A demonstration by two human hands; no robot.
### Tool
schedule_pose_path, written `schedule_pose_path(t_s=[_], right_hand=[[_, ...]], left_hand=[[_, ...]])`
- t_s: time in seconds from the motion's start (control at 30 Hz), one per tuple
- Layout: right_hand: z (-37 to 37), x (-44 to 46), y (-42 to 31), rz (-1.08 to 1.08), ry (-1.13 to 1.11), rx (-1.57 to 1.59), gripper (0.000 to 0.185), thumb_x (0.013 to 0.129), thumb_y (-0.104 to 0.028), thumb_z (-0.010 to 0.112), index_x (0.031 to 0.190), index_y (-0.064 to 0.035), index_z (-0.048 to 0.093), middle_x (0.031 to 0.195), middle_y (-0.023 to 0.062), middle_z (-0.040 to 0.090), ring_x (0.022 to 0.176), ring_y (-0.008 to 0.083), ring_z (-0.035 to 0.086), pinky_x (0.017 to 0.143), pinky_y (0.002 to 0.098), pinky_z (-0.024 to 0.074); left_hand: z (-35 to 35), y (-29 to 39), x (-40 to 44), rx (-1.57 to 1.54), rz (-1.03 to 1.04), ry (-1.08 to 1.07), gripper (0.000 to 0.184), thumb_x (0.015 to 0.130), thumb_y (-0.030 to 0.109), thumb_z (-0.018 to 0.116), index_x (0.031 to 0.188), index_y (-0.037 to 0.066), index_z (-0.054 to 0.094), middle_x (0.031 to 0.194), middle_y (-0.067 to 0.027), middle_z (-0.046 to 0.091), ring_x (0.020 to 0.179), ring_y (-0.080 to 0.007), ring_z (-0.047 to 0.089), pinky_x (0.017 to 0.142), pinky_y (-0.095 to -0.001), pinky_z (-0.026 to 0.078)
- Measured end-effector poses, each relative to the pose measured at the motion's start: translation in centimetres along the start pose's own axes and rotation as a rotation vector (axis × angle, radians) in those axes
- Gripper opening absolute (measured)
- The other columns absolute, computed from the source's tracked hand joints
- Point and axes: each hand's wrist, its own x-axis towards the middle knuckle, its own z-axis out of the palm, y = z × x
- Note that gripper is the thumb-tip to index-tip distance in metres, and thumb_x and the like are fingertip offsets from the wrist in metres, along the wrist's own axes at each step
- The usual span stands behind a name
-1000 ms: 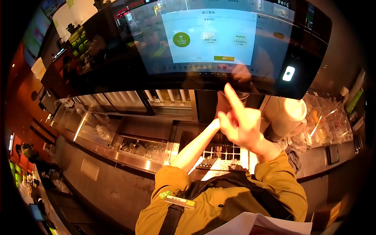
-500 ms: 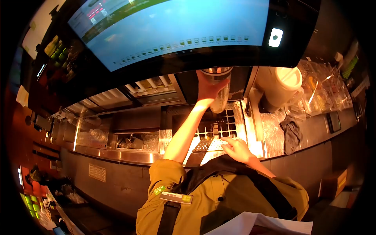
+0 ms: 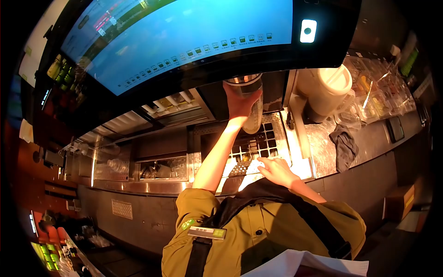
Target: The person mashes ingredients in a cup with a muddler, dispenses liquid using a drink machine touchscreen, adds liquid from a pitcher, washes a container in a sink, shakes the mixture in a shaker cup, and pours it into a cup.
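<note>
A touchscreen point(image 3: 198, 39) and jug point(image 3: 324, 94) suggest a drinks shop.

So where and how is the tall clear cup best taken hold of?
Probably around the clear cup just below its rim, from the left, as the left hand does. Its tall, rounded wall should suit a wrapping grip; the display screen hides part of its top.

Right hand point(image 3: 279, 172) lower, away from screen point(image 3: 198, 39)
</note>
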Motion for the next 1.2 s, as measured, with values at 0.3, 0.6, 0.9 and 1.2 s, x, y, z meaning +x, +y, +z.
schedule_pose_path(t_s=[0.3, 0.6, 0.9, 1.2], right_hand=[[0.6, 0.2, 0.8, 0.006, -0.054, -0.03, 0.033, 0.081, -0.027, 0.055, 0.106, -0.005, 0.058, 0.066, 0.0141, 0.063, 0.064, 0.0321, 0.061, 0.061, 0.0411, 0.0467], [0.9, 0.4, 1.3, -0.005, -0.101, -0.042, 0.031, 0.082, -0.026, 0.05, 0.106, -0.0055, 0.055, 0.067, 0.017, 0.062, 0.066, 0.0348, 0.059, 0.061, 0.0443, 0.0449], [1.4, 0.6, 1.9, -0.028, -0.041, -0.065, 0.032, 0.08, -0.025, 0.055, 0.104, -0.0041, 0.058, 0.063, 0.0134, 0.062, 0.061, 0.0322, 0.06, 0.057, 0.0417, 0.0466], [1.7, 0.5, 2.2, 0.004, -0.049, -0.058, 0.032, 0.081, -0.027, 0.054, 0.105, -0.0052, 0.058, 0.064, 0.0134, 0.062, 0.061, 0.0322, 0.06, 0.057, 0.0421, 0.0465]], left_hand=[[0.2, -1.9, -1.0, -0.035, -0.046, 0.017, 0.107, 0.063, 0.008, 0.077, 0.139, 0.002, 0.002, 0.131, -0.0179, 0.035, 0.122, -0.0255, 0.035, 0.099, -0.0351, 0.032], [0.3, -2.1, -1.5, 0.087, 0.015, 0.052, 0.109, 0.063, 0.01, 0.077, 0.139, 0.001, 0.0, 0.135, -0.0184, 0.029, 0.125, -0.0278, 0.031, 0.101, -0.0359, 0.028], [0.4, -5.1, -2.9, 0.217, -0.03, 0.109, 0.11, 0.063, 0.017, 0.079, 0.139, 0.001, 0.001, 0.134, -0.0193, 0.028, 0.124, -0.0285, 0.03, 0.102, -0.0354, 0.025], [0.8, -6.3, -4.4, 0.252, -0.076, 0.148, 0.111, 0.062, 0.02, 0.079, 0.139, 0.0, 0.002, 0.132, -0.0197, 0.031, 0.122, -0.0302, 0.033, 0.102, -0.0357, 0.026]])
